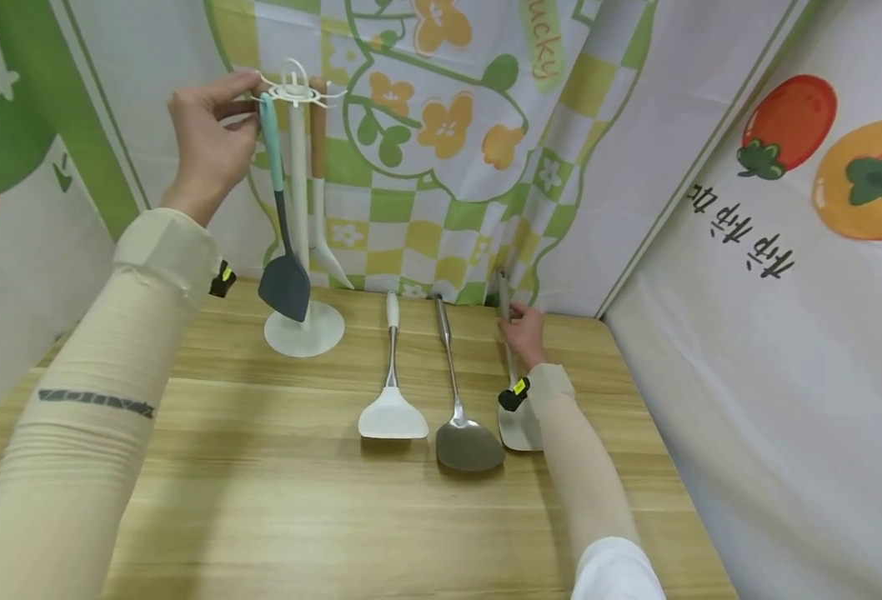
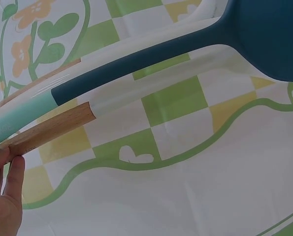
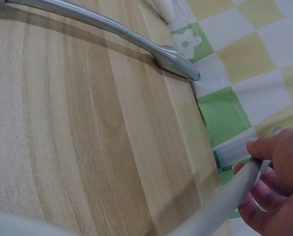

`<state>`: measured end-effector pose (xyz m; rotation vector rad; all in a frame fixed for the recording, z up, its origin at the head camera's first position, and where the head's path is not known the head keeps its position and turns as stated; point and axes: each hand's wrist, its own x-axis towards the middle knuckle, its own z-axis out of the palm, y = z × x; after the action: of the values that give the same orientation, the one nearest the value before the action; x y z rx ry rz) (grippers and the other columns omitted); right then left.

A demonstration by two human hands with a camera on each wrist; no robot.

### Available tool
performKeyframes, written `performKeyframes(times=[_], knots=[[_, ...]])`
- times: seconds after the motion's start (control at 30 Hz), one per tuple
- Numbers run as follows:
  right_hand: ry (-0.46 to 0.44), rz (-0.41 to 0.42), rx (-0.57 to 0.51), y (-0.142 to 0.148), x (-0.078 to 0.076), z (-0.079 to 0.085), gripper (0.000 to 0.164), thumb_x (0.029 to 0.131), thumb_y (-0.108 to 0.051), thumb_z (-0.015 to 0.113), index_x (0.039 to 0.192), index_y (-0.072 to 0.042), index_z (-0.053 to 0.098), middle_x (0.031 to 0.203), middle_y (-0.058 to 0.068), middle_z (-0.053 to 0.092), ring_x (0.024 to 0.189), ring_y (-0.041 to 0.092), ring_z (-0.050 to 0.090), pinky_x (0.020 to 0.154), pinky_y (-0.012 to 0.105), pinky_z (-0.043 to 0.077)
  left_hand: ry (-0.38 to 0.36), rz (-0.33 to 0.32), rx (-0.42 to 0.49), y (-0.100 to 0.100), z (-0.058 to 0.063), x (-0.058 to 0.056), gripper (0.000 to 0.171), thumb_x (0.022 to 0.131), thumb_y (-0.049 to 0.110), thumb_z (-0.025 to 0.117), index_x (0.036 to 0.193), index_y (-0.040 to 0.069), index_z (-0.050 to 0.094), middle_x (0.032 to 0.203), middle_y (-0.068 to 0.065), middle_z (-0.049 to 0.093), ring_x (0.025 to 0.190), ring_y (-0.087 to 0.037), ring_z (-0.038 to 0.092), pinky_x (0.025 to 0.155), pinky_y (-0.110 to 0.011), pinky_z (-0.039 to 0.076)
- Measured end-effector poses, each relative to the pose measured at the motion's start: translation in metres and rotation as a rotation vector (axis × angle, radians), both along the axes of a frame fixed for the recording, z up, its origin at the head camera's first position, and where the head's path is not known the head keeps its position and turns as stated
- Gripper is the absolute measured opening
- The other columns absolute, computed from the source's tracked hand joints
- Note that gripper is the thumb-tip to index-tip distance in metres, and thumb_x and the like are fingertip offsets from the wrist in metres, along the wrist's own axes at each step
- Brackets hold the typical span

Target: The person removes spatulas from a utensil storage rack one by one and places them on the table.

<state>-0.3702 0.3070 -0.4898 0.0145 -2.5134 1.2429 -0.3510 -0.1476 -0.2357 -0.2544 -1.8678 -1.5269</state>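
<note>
At the top of a white utensil rack (image 1: 300, 208), my left hand (image 1: 219, 125) pinches the wooden handle of a utensil (image 2: 52, 130) with a pale shaft; its head is hidden. Just beside the fingers hangs a spatula (image 1: 285, 283) with a teal handle and dark blade. Another wooden-handled utensil (image 1: 318, 142) with a white lower part hangs behind the pole. Over at the right, my right hand (image 1: 525, 335) grips the grey-white handle of a pale spatula (image 1: 519, 429). That handle (image 3: 242, 182) runs between thumb and fingers in the right wrist view.
A white spatula (image 1: 393, 414) and a steel wok spatula (image 1: 469, 446) lie side by side on the wooden table (image 1: 298, 500), left of my right hand. Directly behind the table hangs a patterned cloth (image 1: 441, 225). Printed cloth walls (image 1: 771, 350) flank both sides.
</note>
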Motion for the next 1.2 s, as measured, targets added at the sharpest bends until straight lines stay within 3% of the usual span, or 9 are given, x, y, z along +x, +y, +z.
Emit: performKeyframes(times=[0.17,0.4,0.57,0.73,1.0,1.2], knots=[[0.008,-0.01,0.014,0.003,-0.003,-0.003,0.039,0.086,0.004,0.071,0.122,0.016,0.064,0.11,0.035,0.068,0.101,0.045,0.069,0.083,0.044,0.062,0.003,-0.01,0.012,-0.001,0.0,-0.001,0.038,0.089,-0.014,0.057,0.119,0.004,0.072,0.134,-0.008,0.068,0.106,-0.013,0.073,0.095,-0.021,0.057],[-0.002,-0.05,0.031,0.007,-0.007,-0.006,0.037,0.079,0.004,0.068,0.114,0.017,0.067,0.103,0.034,0.07,0.097,0.043,0.067,0.085,0.045,0.059,0.028,0.024,-0.02,0.001,0.001,0.002,0.037,0.091,-0.011,0.057,0.119,0.005,0.073,0.131,-0.008,0.069,0.105,-0.012,0.073,0.096,-0.022,0.057],[-0.031,-0.049,0.048,0.008,-0.007,-0.009,0.033,0.077,0.006,0.065,0.108,0.017,0.069,0.099,0.032,0.071,0.091,0.038,0.067,0.075,0.037,0.059,0.025,0.034,-0.038,0.003,0.002,0.005,0.036,0.091,-0.011,0.058,0.119,0.005,0.073,0.131,-0.008,0.069,0.105,-0.011,0.073,0.096,-0.023,0.057],[-0.048,-0.015,0.079,0.01,-0.004,-0.015,0.023,0.075,0.009,0.068,0.097,0.015,0.071,0.089,0.028,0.07,0.081,0.029,0.061,0.064,0.03,0.052,0.003,-0.009,0.005,0.003,0.001,0.004,0.036,0.089,-0.012,0.06,0.12,0.003,0.072,0.132,-0.009,0.069,0.102,-0.01,0.074,0.095,-0.023,0.057],[-0.07,-0.028,0.08,0.008,0.001,-0.021,0.03,0.076,0.006,0.076,0.105,0.013,0.071,0.104,0.03,0.071,0.099,0.041,0.068,0.087,0.048,0.06,0.003,-0.014,0.008,0.0,-0.001,-0.001,0.034,0.089,-0.007,0.065,0.119,0.005,0.073,0.131,-0.006,0.069,0.103,-0.01,0.073,0.093,-0.021,0.057],[-0.13,-0.056,0.057,0.007,0.002,-0.025,0.036,0.079,0.005,0.077,0.113,0.013,0.069,0.109,0.03,0.07,0.103,0.04,0.067,0.09,0.048,0.059,0.0,-0.007,-0.03,-0.002,-0.004,-0.001,0.038,0.09,-0.007,0.062,0.123,0.008,0.072,0.135,-0.006,0.067,0.104,-0.009,0.073,0.094,-0.021,0.057]])
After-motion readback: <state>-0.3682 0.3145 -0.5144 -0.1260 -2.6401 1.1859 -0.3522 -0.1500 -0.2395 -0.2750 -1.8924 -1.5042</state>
